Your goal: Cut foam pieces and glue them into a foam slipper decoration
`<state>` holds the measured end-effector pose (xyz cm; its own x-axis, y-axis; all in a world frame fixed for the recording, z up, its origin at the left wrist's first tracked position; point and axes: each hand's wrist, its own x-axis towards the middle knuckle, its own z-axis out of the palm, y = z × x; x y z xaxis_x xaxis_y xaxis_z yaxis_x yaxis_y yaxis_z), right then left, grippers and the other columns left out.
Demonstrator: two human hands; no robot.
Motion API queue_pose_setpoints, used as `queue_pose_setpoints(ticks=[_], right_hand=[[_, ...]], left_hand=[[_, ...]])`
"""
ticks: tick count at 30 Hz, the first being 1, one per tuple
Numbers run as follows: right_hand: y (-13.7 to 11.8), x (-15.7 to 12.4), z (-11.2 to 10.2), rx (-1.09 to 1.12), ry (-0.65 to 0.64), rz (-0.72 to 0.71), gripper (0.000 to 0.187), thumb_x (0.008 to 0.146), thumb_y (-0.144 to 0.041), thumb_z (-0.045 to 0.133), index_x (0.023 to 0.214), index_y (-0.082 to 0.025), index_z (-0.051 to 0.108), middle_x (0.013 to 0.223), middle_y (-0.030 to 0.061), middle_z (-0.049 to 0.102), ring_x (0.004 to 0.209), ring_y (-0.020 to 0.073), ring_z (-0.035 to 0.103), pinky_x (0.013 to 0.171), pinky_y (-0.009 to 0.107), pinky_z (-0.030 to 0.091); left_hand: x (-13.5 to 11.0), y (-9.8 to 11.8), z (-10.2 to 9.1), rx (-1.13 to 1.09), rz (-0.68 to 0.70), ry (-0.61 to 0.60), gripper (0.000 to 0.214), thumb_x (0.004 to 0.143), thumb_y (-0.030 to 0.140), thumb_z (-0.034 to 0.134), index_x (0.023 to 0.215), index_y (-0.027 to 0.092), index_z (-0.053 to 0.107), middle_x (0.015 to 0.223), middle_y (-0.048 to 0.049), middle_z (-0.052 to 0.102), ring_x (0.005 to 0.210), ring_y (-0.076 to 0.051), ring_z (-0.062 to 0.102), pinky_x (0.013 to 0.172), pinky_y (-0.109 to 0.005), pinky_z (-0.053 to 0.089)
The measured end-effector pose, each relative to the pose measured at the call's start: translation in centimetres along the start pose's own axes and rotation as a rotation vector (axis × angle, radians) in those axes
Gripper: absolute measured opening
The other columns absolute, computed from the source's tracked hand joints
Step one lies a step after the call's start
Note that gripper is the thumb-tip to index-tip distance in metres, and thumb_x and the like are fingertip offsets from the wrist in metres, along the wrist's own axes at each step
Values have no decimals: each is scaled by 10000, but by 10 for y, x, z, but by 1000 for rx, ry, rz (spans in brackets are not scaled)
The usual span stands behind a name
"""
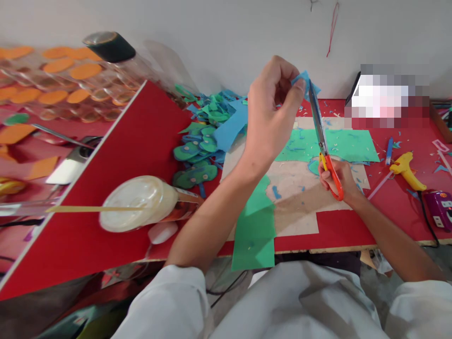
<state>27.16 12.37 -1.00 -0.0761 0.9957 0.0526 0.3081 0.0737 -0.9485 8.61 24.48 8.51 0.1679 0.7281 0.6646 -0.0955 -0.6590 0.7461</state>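
Note:
My left hand (273, 108) is raised above the table and pinches a small piece of blue felt-like sheet (301, 79). In my right hand (341, 181) is a pair of scissors (319, 122) with orange and yellow handles. Its blades point up and touch the blue piece just beside my left fingertips. Below, green sheets (332, 143) lie on a beige sheet (296, 216), strewn with blue scraps. A green and blue cut shape (314, 165) lies partly hidden behind my right hand. Left of my forearm is a pile of similar green and blue shapes (196, 174).
A yellow glue gun (406, 169), a blue marker-like stick (389, 150) and a purple box with outlets (439, 209) lie at the right. A red divider (116, 174), a lidded cup with a straw (137, 203) and clear containers with orange discs (86, 71) stand at the left.

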Motion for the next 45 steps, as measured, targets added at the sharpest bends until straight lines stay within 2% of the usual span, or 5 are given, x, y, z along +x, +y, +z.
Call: queue_pose_setpoints(ticks=[8, 16, 21, 33, 45], right_hand=[[12, 2, 8, 164, -49, -35, 836, 746, -1074, 584, 932, -259, 627, 681, -50, 471, 538, 127, 393, 478, 305, 360], [15, 7, 10, 199, -38, -76, 846, 750, -1059, 600, 967, -241, 626, 721, -61, 484, 563, 107, 407, 500, 289, 358], [12, 7, 9, 175, -49, -64, 865, 746, -1086, 543, 956, -249, 608, 659, -78, 454, 532, 111, 407, 501, 297, 337], [14, 5, 3, 85, 19, -103, 878, 752, -1108, 498, 892, -248, 605, 691, -34, 500, 574, 140, 444, 491, 297, 348], [8, 2, 0, -8, 25, -93, 885, 750, -1124, 460, 829, -249, 568, 705, -10, 522, 570, 137, 436, 490, 293, 336]], left_hand=[[2, 0, 1, 28, 46, 12, 442, 993, 728, 719, 840, 333, 593, 699, -7, 545, 712, -190, 493, 665, -403, 466], [-8, 17, 10, 121, -152, 17, 399, 982, 591, 727, 775, 327, 512, 592, 6, 520, 679, -259, 646, 634, -416, 493], [-11, 21, 13, 151, -160, -25, 266, 941, 365, 727, 755, 328, 541, 668, -1, 657, 617, -234, 611, 642, -431, 537], [-13, 28, 14, 131, -151, -69, 266, 961, 264, 674, 740, 312, 534, 694, 7, 640, 572, -202, 533, 637, -412, 475], [-10, 21, 12, 155, -153, -11, 307, 941, 455, 769, 756, 333, 557, 649, -1, 623, 635, -247, 628, 609, -417, 513]])
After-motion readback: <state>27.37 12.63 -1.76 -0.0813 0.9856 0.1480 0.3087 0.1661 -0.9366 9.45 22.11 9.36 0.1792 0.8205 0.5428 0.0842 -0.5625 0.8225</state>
